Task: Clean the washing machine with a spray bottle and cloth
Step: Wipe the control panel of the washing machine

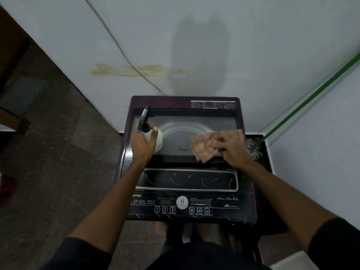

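Control panel (pixel 187 206) of top-loading washing machine (pixel 247 191) nearest, right hand (pixel 232 148) pressing folded cloth (pixel 204 147) onto closed glass lid (pixel 187 121), left hand (pixel 143 144) gripping white spray bottle (pixel 153 136) above lid's left side, stained pale wall (pixel 194 45) behind, dark mottled floor (pixel 48 152) at left.

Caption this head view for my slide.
Left hand holds spray bottle; right hand presses cloth on washer lid.

You have one washing machine (pixel 187 203), one spray bottle (pixel 151 131), one cloth (pixel 206 147), and two hands: left hand (pixel 143 144), right hand (pixel 234 148).
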A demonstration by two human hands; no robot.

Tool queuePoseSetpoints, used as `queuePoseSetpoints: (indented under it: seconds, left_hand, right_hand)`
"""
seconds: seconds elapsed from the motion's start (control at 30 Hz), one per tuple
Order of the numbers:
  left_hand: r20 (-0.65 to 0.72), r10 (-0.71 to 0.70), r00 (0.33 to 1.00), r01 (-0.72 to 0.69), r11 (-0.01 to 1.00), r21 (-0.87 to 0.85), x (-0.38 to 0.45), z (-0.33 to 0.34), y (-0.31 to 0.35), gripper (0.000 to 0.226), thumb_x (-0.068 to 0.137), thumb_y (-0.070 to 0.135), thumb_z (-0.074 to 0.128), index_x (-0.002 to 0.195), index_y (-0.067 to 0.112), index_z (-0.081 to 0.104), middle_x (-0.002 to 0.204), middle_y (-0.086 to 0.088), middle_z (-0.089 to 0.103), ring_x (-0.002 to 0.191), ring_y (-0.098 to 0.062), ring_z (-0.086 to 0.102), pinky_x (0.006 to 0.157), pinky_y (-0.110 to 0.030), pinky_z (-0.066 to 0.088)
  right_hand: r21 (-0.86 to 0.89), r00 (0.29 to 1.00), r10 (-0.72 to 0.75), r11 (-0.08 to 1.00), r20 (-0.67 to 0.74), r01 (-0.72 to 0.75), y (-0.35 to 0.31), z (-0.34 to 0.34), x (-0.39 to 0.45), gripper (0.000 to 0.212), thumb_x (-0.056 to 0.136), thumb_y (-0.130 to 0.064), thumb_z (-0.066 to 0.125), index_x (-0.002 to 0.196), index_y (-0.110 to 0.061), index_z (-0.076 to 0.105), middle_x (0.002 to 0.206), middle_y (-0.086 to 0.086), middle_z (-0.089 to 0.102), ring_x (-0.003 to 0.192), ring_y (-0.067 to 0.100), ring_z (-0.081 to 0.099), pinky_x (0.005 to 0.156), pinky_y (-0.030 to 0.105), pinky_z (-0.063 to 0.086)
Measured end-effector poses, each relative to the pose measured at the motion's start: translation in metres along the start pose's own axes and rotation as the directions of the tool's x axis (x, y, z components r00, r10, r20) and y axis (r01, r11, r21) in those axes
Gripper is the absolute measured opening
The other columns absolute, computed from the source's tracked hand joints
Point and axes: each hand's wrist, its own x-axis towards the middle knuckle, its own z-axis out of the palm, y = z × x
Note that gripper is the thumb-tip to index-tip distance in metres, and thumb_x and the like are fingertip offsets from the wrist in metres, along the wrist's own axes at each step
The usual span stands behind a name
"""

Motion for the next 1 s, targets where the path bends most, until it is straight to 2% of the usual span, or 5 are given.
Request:
queuePoseSetpoints:
  seconds: [0.1, 0.2, 0.6, 0.8, 1.0]
  left_hand:
    - [-0.026, -0.001, 1.0, 0.0, 0.999, -0.033, -0.002, 0.006, 0.003, 0.054, 0.1, 0.057, 0.062, 0.123, 0.01, 0.076, 0.119, -0.013, 0.076, 0.111, -0.031, 0.073, 0.095, -0.057, 0.062]
    - [0.013, -0.03, 0.999, 0.03, 0.999, -0.013, -0.007, 0.014, 0.004, 0.076, 0.095, 0.071, 0.053, 0.138, 0.01, 0.07, 0.132, -0.017, 0.069, 0.12, -0.035, 0.069, 0.097, -0.058, 0.062]
    - [0.165, 0.288, 0.943, -0.287, 0.957, -0.032, -0.037, 0.062, 0.016, 0.044, 0.099, 0.065, 0.06, 0.131, 0.036, 0.067, 0.132, 0.01, 0.065, 0.129, -0.027, 0.061, 0.104, -0.064, 0.052]
    - [0.181, 0.275, 0.944, -0.262, 0.961, -0.092, -0.042, 0.074, 0.018, 0.041, 0.098, 0.07, 0.061, 0.132, 0.047, 0.064, 0.139, 0.005, 0.064, 0.132, -0.025, 0.06, 0.105, -0.064, 0.053]
    - [0.193, 0.278, 0.941, -0.269, 0.961, -0.068, -0.051, 0.081, 0.019, 0.046, 0.099, 0.073, 0.059, 0.133, 0.043, 0.066, 0.136, 0.012, 0.062, 0.129, -0.02, 0.06, 0.1, -0.062, 0.058]
  right_hand:
    - [0.01, 0.978, 0.196, 0.981, -0.066, -0.195, -0.02, -0.009, 0.029, 0.037, 0.097, -0.028, 0.061, 0.13, -0.043, 0.067, 0.151, -0.004, 0.05, 0.142, 0.031, 0.039, 0.121, 0.058, 0.026]
    - [0.082, 0.996, 0.087, 0.993, -0.014, -0.085, -0.057, 0.021, 0.013, 0.041, 0.094, -0.014, 0.066, 0.128, -0.038, 0.07, 0.147, -0.004, 0.054, 0.137, 0.029, 0.043, 0.119, 0.059, 0.029]
    - [0.093, 0.98, 0.187, 0.979, -0.066, -0.181, -0.018, 0.0, -0.013, 0.038, 0.098, -0.012, 0.06, 0.124, -0.035, 0.075, 0.149, -0.006, 0.051, 0.143, 0.026, 0.038, 0.124, 0.052, 0.019]
    - [0.325, 0.946, 0.251, 0.929, -0.207, -0.175, 0.033, -0.001, -0.074, 0.037, 0.093, 0.011, 0.065, 0.118, -0.012, 0.079, 0.141, 0.013, 0.063, 0.13, 0.038, 0.054, 0.11, 0.054, 0.047]
    - [0.317, 0.935, 0.317, 0.914, -0.162, -0.254, 0.019, -0.005, -0.043, 0.04, 0.097, 0.004, 0.06, 0.124, -0.021, 0.077, 0.15, 0.003, 0.051, 0.143, 0.03, 0.036, 0.121, 0.046, 0.038]
